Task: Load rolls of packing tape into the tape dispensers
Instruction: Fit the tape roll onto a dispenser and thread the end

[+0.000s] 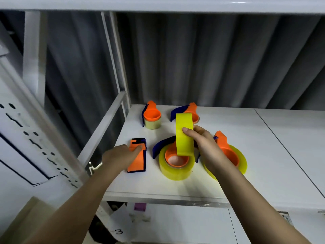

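My right hand [204, 147] holds a yellow roll of packing tape [184, 134] upright on its edge, above a loaded orange and blue dispenser [176, 162] at the shelf's front centre. My left hand [121, 157] rests its fingers on an empty orange and blue dispenser [138, 159] lying flat at the front left. Partly hidden behind my right wrist is another loaded dispenser [232, 154]. Two more dispensers stand at the back: one [152, 118] carries a pale roll, the other [190, 111] is partly covered by the held roll.
Everything sits on a white shelf board [246, 182] with a seam running to the right. Metal uprights [114, 59] and a slanted rail [103, 127] stand at the left. A grey corrugated wall is behind. Papers lie on the lower shelf [123, 224].
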Demonstrator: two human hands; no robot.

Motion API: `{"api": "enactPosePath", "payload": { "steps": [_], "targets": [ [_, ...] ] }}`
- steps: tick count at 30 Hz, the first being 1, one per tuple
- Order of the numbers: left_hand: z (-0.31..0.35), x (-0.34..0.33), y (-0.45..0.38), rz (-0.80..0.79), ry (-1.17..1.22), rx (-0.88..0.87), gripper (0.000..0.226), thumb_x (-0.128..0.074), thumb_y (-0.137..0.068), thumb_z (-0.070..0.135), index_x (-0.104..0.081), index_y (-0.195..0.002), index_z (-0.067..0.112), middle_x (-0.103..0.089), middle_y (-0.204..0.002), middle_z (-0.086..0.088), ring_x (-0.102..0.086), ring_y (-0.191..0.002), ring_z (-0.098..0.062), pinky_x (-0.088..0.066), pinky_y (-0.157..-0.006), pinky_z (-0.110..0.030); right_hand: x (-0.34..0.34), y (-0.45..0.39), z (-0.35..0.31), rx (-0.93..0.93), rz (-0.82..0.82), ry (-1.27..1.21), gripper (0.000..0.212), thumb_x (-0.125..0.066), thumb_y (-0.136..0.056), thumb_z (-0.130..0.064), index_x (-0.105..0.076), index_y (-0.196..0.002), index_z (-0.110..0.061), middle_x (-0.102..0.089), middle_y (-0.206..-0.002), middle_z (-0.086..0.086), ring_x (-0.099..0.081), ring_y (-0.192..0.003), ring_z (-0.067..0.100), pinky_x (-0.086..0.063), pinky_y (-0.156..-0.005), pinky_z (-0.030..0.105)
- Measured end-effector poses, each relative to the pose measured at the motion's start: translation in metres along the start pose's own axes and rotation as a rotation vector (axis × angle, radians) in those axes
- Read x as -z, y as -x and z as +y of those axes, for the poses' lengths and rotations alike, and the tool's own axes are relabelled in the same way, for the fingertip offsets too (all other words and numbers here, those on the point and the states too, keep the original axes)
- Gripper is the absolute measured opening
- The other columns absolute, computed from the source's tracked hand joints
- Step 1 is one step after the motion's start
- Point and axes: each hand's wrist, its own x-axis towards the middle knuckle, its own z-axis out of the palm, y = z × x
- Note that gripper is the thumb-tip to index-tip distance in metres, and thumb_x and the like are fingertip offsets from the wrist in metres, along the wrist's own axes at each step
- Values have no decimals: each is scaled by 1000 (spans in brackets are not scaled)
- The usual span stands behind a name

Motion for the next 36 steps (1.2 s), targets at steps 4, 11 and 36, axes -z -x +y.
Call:
{"api": "enactPosePath", "payload": {
  "steps": [4,11,36],
  "targets": [
    [2,-1,2,-167,679,80,35,-45,-96,46,-46,-84,13,-47,-76,-3,-48,-69,-18,-41,-72,-31,-1,-2,1,-11,-8,8,14,-61,-91,-27,-66,-103,-24,-72,-106,3,-68,-100,20,-53,-91,35],
    [6,-2,24,-145,1246,78,23,-47,-99,22,-62,-84,11,-66,-63,-3,-58,-64,-19,-46,-59,-29,-3,2,-1,54,-48,45,23,-63,-90,-29,-69,-105,-13,-73,-97,6,-70,-85,17,-56,-65,19],
    [81,20,69,129,1408,-516,30,-41,-98,29,-45,-128,31,-60,-118,7,-60,-103,-9,-52,-80,-18,-12,13,-3,116,-184,-265,40,-59,-81,-42,-61,-119,-31,-67,-121,0,-63,-113,20,-47,-99,41]
  ]
}}
